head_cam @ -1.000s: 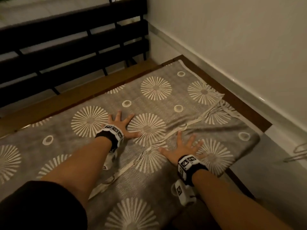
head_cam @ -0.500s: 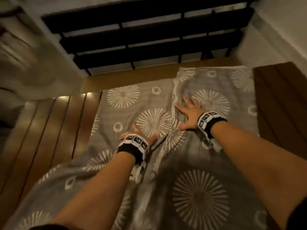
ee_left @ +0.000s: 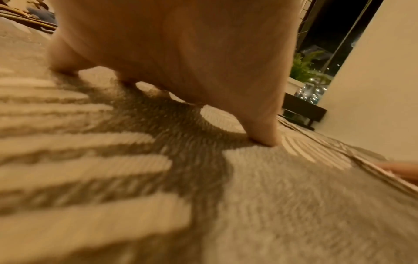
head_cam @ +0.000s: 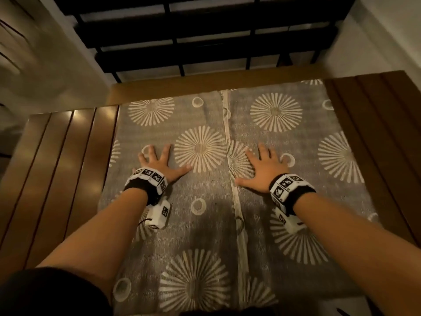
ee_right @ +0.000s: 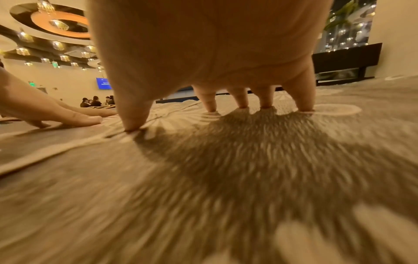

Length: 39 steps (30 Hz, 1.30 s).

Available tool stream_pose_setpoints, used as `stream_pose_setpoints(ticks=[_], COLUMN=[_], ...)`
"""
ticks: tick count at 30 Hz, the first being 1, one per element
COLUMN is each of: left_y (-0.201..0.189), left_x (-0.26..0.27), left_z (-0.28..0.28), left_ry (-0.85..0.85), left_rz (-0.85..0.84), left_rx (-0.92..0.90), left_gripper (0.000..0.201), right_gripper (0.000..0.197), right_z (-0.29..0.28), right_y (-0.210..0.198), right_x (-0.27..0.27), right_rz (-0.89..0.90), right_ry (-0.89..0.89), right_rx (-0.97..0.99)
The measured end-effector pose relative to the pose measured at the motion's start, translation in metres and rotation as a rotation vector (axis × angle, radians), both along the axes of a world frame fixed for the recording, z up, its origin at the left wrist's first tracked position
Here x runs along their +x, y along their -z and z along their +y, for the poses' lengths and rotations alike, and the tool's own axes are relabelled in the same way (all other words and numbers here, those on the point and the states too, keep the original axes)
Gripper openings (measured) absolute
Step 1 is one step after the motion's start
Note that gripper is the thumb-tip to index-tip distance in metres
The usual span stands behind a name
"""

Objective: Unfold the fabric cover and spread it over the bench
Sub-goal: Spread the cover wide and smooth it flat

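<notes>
Left hand [head_cam: 159, 164] and right hand [head_cam: 262, 169], fingers spread, holding nothing, press flat on grey sunburst-patterned fabric cover [head_cam: 205, 224] over brown slatted wooden desk [head_cam: 57, 156].

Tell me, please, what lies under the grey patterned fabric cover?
The fabric cover lies on the wooden bench, whose slats show on both sides. Both hands, left hand and right hand, press on top. The slats beneath the cover are hidden.
</notes>
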<state>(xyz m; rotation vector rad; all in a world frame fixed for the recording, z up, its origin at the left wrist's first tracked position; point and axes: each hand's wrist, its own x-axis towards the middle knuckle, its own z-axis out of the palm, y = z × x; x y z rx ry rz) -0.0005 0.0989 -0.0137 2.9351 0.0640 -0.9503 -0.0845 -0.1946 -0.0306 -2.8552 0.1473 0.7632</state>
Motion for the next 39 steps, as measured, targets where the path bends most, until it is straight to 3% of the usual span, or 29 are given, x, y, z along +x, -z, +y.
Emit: stream_pose_setpoints(ticks=[7,11,15,18,21,24,26,28,31,35,39], left_y=[0.002,0.008,-0.008,-0.015,-0.017,-0.014,-0.010,-0.006,-0.005,0.009,0.018], left_x=[-0.032,-0.053,-0.047,-0.054,-0.061,-0.065,-0.078,-0.099,-0.143,-0.172,-0.173], left_z=[-0.010,0.000,0.012,0.024,0.032,0.044,0.047,0.031,-0.013,-0.049,-0.040], left_ry=[-0.041,-0.036,-0.006,0.042,0.176,0.183,0.222,0.324,0.510,0.459,0.464], left_rz=[-0.003,0.017,0.027,0.012,0.043,0.066,0.025,-0.098,-0.099,0.061,0.063], left_rx=[0.071,0.096,0.032,-0.065,-0.039,-0.106,-0.034,0.004,-0.187,-0.164,-0.152], left_gripper=[0.108,0.119,0.113,0.109,0.106,0.104,0.100,0.089,0.070,0.063,0.069], right_gripper=[0.114,0.112,0.090,0.074,0.075,0.074,0.071,0.068,0.067,0.061,0.054], right_z=[-0.006,0.010,0.004,-0.001,0.002,0.015,0.034,0.052,0.084,0.102,0.061], right_y=[0.000,0.003,-0.009,-0.010,-0.001,-0.002,-0.005,-0.002,0.007,0.005,0.005], right_x=[0.001,-0.020,-0.033,-0.058,-0.085,-0.092,-0.095,-0.097,-0.108,-0.111,-0.135], right_rz=[0.046,0.061,-0.019,-0.046,0.035,0.060,0.063,0.025,0.010,-0.020,-0.028], right_ry=[0.023,0.017,-0.013,-0.013,0.072,0.228,0.264,0.153,0.058,0.179,0.162], right_rx=[-0.011,-0.039,0.065,-0.002,-0.063,-0.053,-0.013,0.008,0.022,0.130,0.165])
